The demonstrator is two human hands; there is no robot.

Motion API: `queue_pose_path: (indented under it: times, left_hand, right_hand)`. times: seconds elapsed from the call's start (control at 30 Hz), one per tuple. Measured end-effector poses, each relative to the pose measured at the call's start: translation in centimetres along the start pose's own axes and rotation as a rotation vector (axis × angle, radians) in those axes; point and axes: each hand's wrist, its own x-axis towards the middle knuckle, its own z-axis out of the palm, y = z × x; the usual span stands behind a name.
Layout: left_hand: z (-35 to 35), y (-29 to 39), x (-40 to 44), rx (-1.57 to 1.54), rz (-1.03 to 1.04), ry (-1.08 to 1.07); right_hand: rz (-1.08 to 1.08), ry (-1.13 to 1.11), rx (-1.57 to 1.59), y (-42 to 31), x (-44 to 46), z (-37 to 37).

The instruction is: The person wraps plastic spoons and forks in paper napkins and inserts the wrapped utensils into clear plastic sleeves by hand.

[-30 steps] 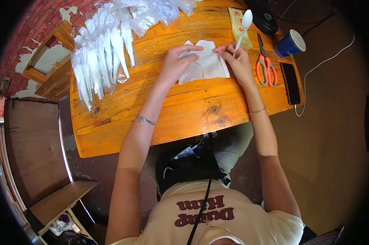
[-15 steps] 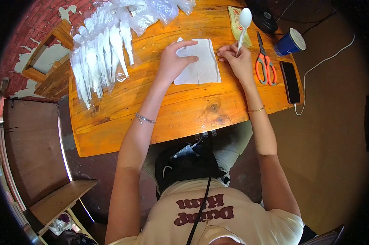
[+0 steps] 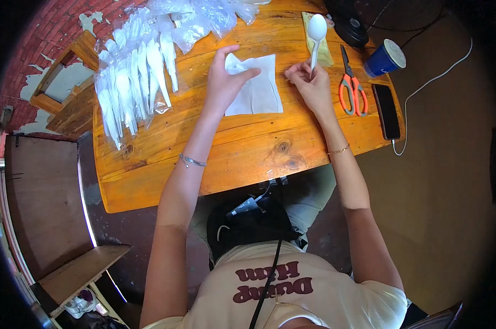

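Gripping a white spoon (image 3: 317, 27), the right hand (image 3: 315, 90) curls; the left hand (image 3: 222, 82) spreads over creased paper (image 3: 263, 93), wood showing toward the table's (image 3: 231, 159) near edge.

Napkin (image 3: 260, 93) between hands, scissors (image 3: 352, 93) left of phone (image 3: 388, 111)

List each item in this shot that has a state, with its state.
White plastic spoon: held bowl-up in the right hand
Paper napkin: laid out, creased
Scissors: lying, blades closed
Smartphone: screen dark, cable plugged in
Blue cup: standing upright
White plastic cutlery: bagged in clear plastic
Left hand: open, thumb apart
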Motion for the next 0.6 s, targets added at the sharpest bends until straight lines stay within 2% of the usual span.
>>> queue_pose_path:
  times: [0.07, 0.17, 0.27, 0.37, 0.47, 0.57, 0.6]
  left_hand:
    - [-0.6, 0.0, 0.1, -0.038, -0.126, -0.103]
    - [-0.7, 0.1, 0.3, -0.417, -0.389, -0.346]
    - [-0.4, 0.4, 0.4, -0.453, -0.427, -0.385]
    - [-0.4, 1.0, -0.2, -0.483, -0.292, -0.328]
    - [-1.0, 1.8, -0.3, -0.767, -0.543, -0.289]
    - [-1.2, 1.3, -0.1, -0.964, -0.656, -0.499]
    - [-1.2, 1.5, -0.2, -0.956, -0.666, -0.489]
  right_hand:
    - [0.023, -0.061, 0.011, -1.0, -0.3, 0.3]
    - [0.001, -0.137, -0.034, -1.6, -0.7, 0.9]
    - [-0.029, -0.160, -0.042, -1.3, -0.9, 1.0]
    - [0.103, -0.178, 0.300, -1.2, -0.8, 1.1]
    - [0.198, -0.220, 0.330, -2.0, -0.6, 0.5]
    - [0.268, -0.229, 0.482, -2.1, -0.6, 0.5]
    - [0.258, -0.236, 0.462, -2.1, -0.5, 0.5]
